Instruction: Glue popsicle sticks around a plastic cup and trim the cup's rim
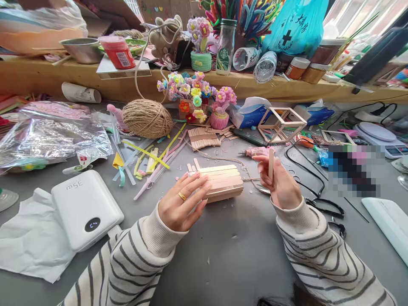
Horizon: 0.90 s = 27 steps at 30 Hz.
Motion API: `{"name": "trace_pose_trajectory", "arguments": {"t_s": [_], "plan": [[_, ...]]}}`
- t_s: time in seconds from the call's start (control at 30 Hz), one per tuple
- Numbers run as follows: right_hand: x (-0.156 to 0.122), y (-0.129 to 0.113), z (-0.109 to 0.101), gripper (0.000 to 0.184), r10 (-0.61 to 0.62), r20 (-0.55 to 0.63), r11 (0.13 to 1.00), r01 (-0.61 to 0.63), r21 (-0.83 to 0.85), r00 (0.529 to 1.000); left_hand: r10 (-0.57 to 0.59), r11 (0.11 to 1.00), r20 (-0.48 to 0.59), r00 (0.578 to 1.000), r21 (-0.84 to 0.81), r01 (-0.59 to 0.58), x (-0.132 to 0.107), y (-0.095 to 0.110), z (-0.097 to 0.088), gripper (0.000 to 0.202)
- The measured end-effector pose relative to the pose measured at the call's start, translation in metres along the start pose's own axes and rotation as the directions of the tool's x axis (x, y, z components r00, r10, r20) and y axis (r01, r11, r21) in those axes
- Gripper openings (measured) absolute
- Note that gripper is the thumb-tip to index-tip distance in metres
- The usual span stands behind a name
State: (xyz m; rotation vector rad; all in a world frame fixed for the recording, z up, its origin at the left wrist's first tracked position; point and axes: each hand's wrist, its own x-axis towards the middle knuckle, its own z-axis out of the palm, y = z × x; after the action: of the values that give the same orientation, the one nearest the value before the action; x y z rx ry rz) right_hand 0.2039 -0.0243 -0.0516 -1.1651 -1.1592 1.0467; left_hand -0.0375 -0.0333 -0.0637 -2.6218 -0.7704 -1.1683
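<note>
Our left hand (pixel 183 202) lies half-open, fingers extended, over the left end of the stick-covered block (pixel 225 180) on the table (pixel 204 263); no closed grip visible. Block's long axis runs left-right. Our right hand (pixel 283 182) pinches one craft stick (pixel 270 163) low, near-upright, right of the block. Both look light, stiff; stick likely snaps if bent. We'd hold block ends, stick edges.
</note>
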Motion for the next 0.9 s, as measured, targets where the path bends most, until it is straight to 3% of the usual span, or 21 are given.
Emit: {"name": "trace_pose_trajectory", "arguments": {"t_s": [0.07,0.13,0.23,0.3,0.43,0.77,0.9], "plan": [[-0.007,-0.005,0.001,0.036,-0.228,0.072,0.934,0.239,-0.265,0.971,-0.006,1.000,-0.005,1.000,-0.005,0.006,0.000,0.000,0.000,0.031],[-0.015,-0.009,0.008,0.027,-0.413,0.239,0.766,0.477,-0.431,0.879,-0.025,0.999,-0.009,1.000,-0.020,0.025,-0.001,0.000,0.000,0.030],[-0.025,-0.011,0.021,0.029,-0.530,0.426,0.566,0.680,-0.467,0.734,-0.060,0.997,-0.013,0.998,-0.051,0.060,-0.001,0.000,0.000,0.028],[-0.029,-0.011,0.027,0.029,-0.546,0.472,0.503,0.722,-0.476,0.692,-0.075,0.995,-0.017,0.997,-0.063,0.074,-0.002,0.001,0.001,0.028],[-0.029,-0.012,0.032,0.004,-0.555,0.461,0.490,0.720,-0.492,0.693,-0.095,0.994,-0.034,0.995,-0.066,0.092,-0.003,0.001,0.002,0.028],[-0.021,-0.011,0.040,0.004,-0.563,0.471,0.459,0.731,-0.504,0.679,-0.106,0.992,-0.057,0.993,-0.079,0.101,0.000,0.002,0.002,0.024],[-0.019,-0.008,0.042,0.003,-0.547,0.456,0.477,0.709,-0.519,0.702,-0.117,0.991,-0.048,0.992,-0.069,0.113,-0.002,0.002,0.003,0.024]]}}
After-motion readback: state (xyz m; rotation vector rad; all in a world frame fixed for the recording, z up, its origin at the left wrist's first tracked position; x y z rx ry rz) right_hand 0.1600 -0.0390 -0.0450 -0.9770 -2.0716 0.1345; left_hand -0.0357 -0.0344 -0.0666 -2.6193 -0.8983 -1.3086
